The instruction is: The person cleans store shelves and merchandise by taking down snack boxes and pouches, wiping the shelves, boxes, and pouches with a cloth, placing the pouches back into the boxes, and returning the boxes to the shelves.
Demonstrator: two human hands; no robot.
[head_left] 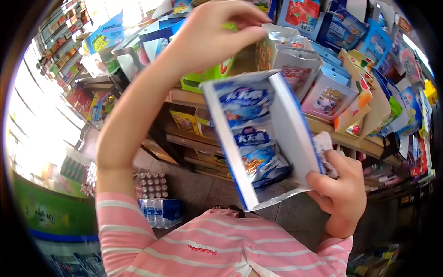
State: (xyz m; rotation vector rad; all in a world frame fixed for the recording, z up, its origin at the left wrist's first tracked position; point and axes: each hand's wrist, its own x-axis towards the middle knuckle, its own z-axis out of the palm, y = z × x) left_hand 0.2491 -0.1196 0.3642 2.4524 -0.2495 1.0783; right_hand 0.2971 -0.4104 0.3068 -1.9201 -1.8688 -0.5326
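Observation:
My right hand [339, 187] grips the lower right edge of an open blue and white box [293, 120], with a pale cloth [325, 152] caught between the palm and the box side. The box is tilted, its opening towards me. Inside lie blue snack packets [260, 157], one group above another, along its left part. My left hand [221, 39] is raised above the box at the shelf's edge, fingers bent and apart, near a white box of packets [295, 64]. Nothing shows in its fingers, which are slightly blurred.
A wooden shelf [364, 141] crosses in front, crowded with boxed and bagged snacks. Yellow packets [184, 121] sit on a lower shelf. On the floor at the lower left are canned drinks [151, 184] and a blue bottle pack [161, 211], beside a green cabinet [55, 212].

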